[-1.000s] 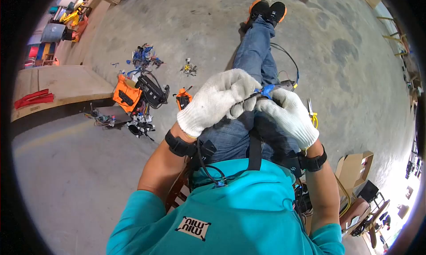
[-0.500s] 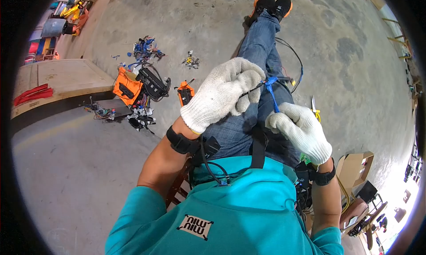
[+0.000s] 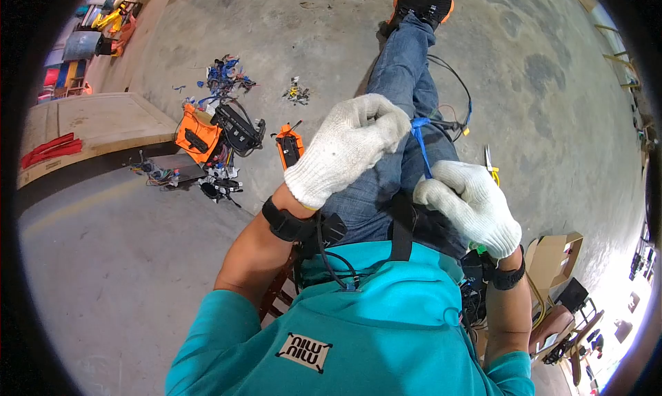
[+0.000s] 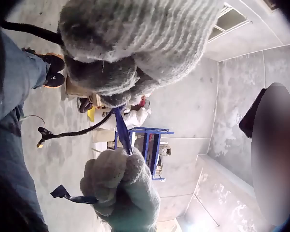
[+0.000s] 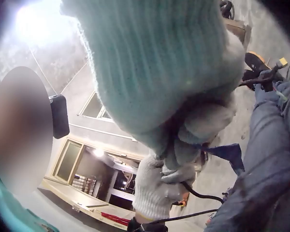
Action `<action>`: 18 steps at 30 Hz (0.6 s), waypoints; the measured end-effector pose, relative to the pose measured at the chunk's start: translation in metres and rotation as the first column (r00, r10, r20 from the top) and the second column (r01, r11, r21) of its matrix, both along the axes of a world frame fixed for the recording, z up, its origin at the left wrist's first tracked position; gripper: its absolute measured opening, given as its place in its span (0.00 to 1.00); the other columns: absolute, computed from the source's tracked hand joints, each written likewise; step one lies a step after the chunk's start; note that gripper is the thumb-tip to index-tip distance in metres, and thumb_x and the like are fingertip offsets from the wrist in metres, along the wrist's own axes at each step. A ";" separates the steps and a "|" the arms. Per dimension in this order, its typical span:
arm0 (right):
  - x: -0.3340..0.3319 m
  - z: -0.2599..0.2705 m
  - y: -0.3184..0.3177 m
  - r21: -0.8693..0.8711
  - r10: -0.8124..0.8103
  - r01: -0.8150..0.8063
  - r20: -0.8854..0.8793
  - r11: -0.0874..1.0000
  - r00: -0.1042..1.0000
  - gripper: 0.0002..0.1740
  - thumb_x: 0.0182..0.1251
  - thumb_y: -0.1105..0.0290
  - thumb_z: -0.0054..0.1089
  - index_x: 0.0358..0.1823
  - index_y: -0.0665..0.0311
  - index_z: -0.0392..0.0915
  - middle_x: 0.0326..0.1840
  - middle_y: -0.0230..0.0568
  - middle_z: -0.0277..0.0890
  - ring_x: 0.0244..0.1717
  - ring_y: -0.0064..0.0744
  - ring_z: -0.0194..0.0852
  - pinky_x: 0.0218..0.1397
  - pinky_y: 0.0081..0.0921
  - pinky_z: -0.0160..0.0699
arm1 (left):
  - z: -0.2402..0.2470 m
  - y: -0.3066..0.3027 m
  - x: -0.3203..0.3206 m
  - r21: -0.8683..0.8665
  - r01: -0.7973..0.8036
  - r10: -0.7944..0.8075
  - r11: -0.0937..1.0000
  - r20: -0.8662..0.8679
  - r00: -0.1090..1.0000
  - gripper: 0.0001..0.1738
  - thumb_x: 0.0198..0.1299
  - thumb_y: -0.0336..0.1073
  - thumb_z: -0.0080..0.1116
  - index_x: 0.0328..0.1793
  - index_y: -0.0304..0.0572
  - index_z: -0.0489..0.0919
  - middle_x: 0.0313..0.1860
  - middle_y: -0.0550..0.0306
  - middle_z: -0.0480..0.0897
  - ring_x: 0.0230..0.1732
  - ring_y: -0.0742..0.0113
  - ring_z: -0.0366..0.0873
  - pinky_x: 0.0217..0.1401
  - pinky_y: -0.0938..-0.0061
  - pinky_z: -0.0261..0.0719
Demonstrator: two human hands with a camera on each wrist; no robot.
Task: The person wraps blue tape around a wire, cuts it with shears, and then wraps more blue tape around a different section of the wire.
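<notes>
Both hands wear white knitted gloves. The left hand (image 3: 353, 142) pinches a black cable (image 4: 79, 133) beside a strip of blue tape (image 3: 421, 144). That tape runs taut from the cable down to the right hand (image 3: 474, 204), whose curled fingers grip it. In the left wrist view, a loose tape end (image 4: 63, 192) sticks out past the right hand (image 4: 123, 186). The same loose end (image 5: 229, 155) shows beside the fingers in the right wrist view. A yellow-tipped connector (image 3: 465, 130) ends the cable above the thighs. The left fingertips hide part of the cable.
Outstretched legs (image 3: 396, 72) in jeans lie below the hands. On the floor are wire scraps (image 3: 224, 75), orange and black parts (image 3: 196, 134), small pieces (image 3: 296, 93) and yellow-handled scissors (image 3: 491, 165). A wooden table (image 3: 103, 120) stands left, an open cardboard box (image 3: 554, 258) right.
The right hand has moved away from the left hand, down and to the right, drawing the blue tape out between them. The left hand has stayed near the cable, its fingers curling more closely.
</notes>
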State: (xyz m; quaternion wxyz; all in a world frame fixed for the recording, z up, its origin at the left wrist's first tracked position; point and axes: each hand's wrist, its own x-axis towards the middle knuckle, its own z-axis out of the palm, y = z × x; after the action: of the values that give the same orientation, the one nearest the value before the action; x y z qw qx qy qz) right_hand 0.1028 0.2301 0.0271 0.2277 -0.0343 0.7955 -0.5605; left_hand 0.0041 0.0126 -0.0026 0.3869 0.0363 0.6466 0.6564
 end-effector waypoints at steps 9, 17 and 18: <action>0.003 0.011 -0.003 -0.146 0.016 -0.014 0.012 0.989 1.000 0.12 0.76 0.66 0.61 0.36 0.67 0.85 0.31 0.45 0.82 0.34 0.38 0.82 0.38 0.34 0.77 | -0.021 0.009 0.004 -0.135 -0.095 0.067 0.986 -0.197 0.978 0.09 0.72 0.34 0.63 0.50 0.36 0.87 0.35 0.65 0.84 0.31 0.82 0.73 0.33 0.82 0.71; -0.035 0.021 0.047 0.006 -0.374 0.375 -0.074 0.927 0.924 0.14 0.78 0.64 0.60 0.44 0.70 0.84 0.38 0.35 0.86 0.40 0.22 0.80 0.47 0.26 0.79 | -0.011 0.011 0.014 -0.209 0.189 -0.249 0.959 -0.311 0.917 0.11 0.69 0.34 0.64 0.52 0.35 0.88 0.38 0.58 0.88 0.38 0.76 0.79 0.45 0.76 0.79; -0.046 0.016 0.051 0.011 -0.384 0.386 -0.076 0.922 0.920 0.14 0.78 0.64 0.60 0.44 0.70 0.84 0.38 0.35 0.86 0.40 0.22 0.80 0.47 0.26 0.79 | -0.003 0.012 0.013 -0.203 0.260 -0.310 0.944 -0.271 0.911 0.12 0.70 0.31 0.62 0.55 0.34 0.87 0.39 0.57 0.88 0.41 0.74 0.82 0.48 0.75 0.81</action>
State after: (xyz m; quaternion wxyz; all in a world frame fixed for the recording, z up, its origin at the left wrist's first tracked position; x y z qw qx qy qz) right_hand 0.0572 0.2812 0.0434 0.0845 0.1053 0.8016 -0.5824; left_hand 0.0175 0.0246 -0.0058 0.3782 0.1977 0.7366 0.5247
